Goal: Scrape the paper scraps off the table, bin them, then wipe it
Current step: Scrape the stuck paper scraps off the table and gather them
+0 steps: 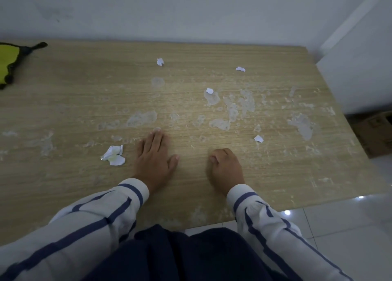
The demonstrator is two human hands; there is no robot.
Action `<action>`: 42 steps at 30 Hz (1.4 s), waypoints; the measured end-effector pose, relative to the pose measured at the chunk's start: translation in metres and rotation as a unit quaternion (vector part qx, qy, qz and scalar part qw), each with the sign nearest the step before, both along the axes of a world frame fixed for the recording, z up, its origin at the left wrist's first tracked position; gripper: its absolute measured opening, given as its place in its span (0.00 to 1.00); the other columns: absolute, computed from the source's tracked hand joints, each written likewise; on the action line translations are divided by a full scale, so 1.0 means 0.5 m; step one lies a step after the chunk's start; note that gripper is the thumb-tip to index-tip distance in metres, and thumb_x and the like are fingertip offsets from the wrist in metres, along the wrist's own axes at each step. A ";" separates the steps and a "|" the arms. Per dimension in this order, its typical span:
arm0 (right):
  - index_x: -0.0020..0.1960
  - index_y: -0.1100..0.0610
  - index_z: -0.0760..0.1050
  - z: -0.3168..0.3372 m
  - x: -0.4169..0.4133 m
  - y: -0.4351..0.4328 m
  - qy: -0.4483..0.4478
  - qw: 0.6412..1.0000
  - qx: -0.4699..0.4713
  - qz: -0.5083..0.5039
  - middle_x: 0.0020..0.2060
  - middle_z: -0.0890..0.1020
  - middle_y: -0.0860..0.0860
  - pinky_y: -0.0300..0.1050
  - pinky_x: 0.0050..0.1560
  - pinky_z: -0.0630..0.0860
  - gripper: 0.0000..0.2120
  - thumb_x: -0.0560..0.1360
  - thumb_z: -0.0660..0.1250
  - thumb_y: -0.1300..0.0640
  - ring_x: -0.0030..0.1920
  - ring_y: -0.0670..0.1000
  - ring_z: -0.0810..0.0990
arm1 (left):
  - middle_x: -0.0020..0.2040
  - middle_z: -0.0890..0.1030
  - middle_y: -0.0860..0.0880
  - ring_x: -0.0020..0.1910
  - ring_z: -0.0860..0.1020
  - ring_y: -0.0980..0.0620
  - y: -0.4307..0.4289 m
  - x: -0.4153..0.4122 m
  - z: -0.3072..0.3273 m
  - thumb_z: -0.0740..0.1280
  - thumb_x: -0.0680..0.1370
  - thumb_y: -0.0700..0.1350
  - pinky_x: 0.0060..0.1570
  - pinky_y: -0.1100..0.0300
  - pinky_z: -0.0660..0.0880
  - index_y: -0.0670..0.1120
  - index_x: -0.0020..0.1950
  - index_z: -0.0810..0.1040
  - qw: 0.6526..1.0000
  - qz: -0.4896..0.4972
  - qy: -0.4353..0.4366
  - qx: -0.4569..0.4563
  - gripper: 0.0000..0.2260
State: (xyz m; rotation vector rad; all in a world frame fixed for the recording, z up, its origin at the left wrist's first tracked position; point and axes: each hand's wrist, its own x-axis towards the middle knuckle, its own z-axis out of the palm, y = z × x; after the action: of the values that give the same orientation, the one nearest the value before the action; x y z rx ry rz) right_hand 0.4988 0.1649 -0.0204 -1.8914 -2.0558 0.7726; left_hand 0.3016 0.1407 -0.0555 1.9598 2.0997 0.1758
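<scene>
Left hand lies flat and empty on the pale wood-grain bench; right hand is curled, contents unclear. Torn white paper scraps sit just beside the left hand, others scattered farther back — featherlight, flimsy, probably stuck; lift by edges.

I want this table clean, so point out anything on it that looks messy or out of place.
Torn white paper scraps litter the table: the biggest clump beside the left hand, smaller bits at and. Pale, dried-looking residue patches blotch the middle and right.
</scene>
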 end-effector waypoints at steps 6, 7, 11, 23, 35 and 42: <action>0.42 0.58 0.73 0.006 -0.043 0.015 0.087 0.996 -0.009 -0.027 0.40 0.75 0.53 0.40 0.39 0.63 0.03 0.73 0.62 0.63 0.38 0.50 0.70 | 0.73 0.63 0.46 0.74 0.55 0.46 0.018 0.019 0.010 0.45 0.74 0.60 0.70 0.53 0.43 0.48 0.70 0.68 0.995 -0.064 -0.075 0.016 0.30; 0.42 0.58 0.74 0.005 -0.045 0.017 0.097 0.995 -0.005 -0.032 0.40 0.76 0.54 0.40 0.39 0.64 0.03 0.73 0.62 0.63 0.38 0.50 0.70 | 0.72 0.67 0.46 0.73 0.57 0.46 0.023 0.029 0.012 0.45 0.75 0.60 0.70 0.52 0.46 0.49 0.69 0.70 0.992 -0.087 -0.092 0.021 0.29; 0.42 0.59 0.73 0.001 -0.043 0.025 0.120 0.992 -0.006 -0.034 0.35 0.76 0.52 0.41 0.33 0.65 0.03 0.74 0.63 0.61 0.34 0.51 0.72 | 0.68 0.72 0.49 0.71 0.62 0.47 0.042 0.075 0.022 0.44 0.74 0.60 0.70 0.52 0.49 0.50 0.66 0.73 0.986 -0.105 -0.129 0.018 0.30; 0.50 0.56 0.80 0.024 -0.055 0.099 0.175 0.984 -0.017 -0.023 0.46 0.83 0.49 0.34 0.45 0.71 0.09 0.74 0.63 0.62 0.44 0.45 0.77 | 0.40 0.78 0.51 0.42 0.74 0.51 0.060 0.038 0.057 0.65 0.76 0.47 0.46 0.56 0.68 0.48 0.44 0.77 0.972 0.017 -0.222 0.079 0.05; 0.67 0.59 0.67 -0.003 -0.094 0.373 0.005 0.999 0.047 -0.009 0.67 0.67 0.57 0.41 0.59 0.65 0.20 0.76 0.58 0.65 0.65 0.57 0.68 | 0.40 0.79 0.52 0.42 0.77 0.48 0.019 -0.142 0.095 0.65 0.76 0.51 0.45 0.50 0.76 0.52 0.45 0.76 0.939 0.239 -0.228 0.098 0.05; 0.60 0.63 0.73 -0.037 -0.125 0.400 -0.152 0.984 0.080 0.054 0.62 0.72 0.61 0.52 0.63 0.64 0.16 0.76 0.54 0.65 0.62 0.62 0.67 | 0.35 0.74 0.56 0.43 0.76 0.48 -0.008 -0.199 0.084 0.65 0.76 0.48 0.47 0.52 0.73 0.52 0.45 0.80 0.942 0.279 -0.168 0.082 0.04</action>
State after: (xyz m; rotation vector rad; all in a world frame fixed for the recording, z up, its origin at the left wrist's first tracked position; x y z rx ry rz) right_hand 0.4363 0.3648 -0.0388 -1.9196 -2.3361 0.3412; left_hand 0.2020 0.1364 -0.0133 1.2321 2.3891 0.7561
